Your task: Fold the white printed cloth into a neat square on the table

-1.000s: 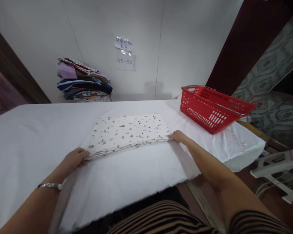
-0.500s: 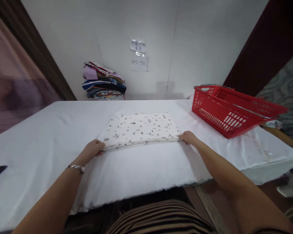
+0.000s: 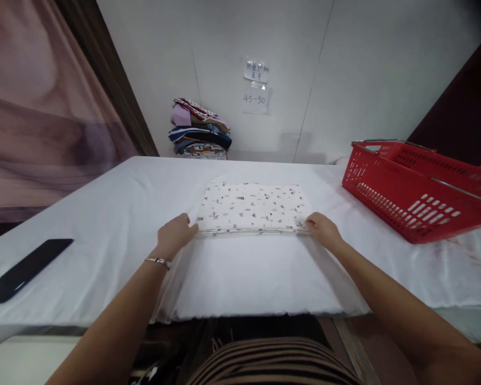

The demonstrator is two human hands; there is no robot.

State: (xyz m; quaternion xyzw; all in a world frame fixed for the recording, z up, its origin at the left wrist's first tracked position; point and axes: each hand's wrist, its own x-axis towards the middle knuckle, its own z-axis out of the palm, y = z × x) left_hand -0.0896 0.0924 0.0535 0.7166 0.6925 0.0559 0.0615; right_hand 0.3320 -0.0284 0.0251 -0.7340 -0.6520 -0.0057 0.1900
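A white cloth [image 3: 252, 206] with small grey and brown prints lies folded into a flat rectangle, several layers showing along its near edge. My left hand [image 3: 176, 235], with a bracelet at the wrist, is closed at the near left corner, its thumb and fingers on the fabric. At the near right corner my right hand [image 3: 324, 230] pinches the layers between thumb and fingers. The cloth rests on the table, and the fingertips under its edge are hidden.
A white sheet covers the table [image 3: 248, 283]. On the right stands a red plastic basket [image 3: 388, 187] with metal handles. A stack of folded fabrics [image 3: 200, 131] sits by the back wall. A black phone-like slab [image 3: 28, 270] lies left. Paper signs [image 3: 256, 99] hang behind.
The view has turned left, so everything sits further right and the black slab shows more fully. My left hand has shifted its hold a little; both hands stay at the cloth's near corners.
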